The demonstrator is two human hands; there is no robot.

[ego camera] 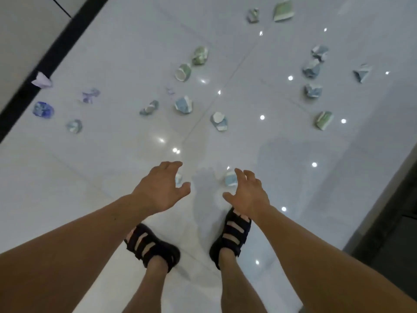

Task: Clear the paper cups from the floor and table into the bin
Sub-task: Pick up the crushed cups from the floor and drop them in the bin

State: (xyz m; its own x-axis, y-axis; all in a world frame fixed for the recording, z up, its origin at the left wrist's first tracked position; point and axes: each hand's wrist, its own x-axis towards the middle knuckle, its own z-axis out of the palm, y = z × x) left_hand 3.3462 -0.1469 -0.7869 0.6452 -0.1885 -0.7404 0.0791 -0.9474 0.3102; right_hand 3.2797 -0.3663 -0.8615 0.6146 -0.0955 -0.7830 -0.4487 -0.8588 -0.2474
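Several crumpled paper cups in blue, green and purple lie scattered over the glossy white floor point(112, 168). My left hand point(161, 188) reaches down with spread fingers over a small blue cup point(178, 178), mostly hidden behind it. My right hand point(248, 193) is also spread, just above another crushed blue cup point(230, 178). Neither hand holds anything. Farther off lie a blue-white cup point(218, 121), a blue cup point(184, 105) and a green cup point(183, 72). No bin or table is in view.
My feet in dark strapped sandals point(153, 245) stand below the hands. A black skirting strip point(45, 62) runs along the wall at the left. A dark grey edge point(383, 211) borders the floor at the right. Ceiling lights reflect in the tiles.
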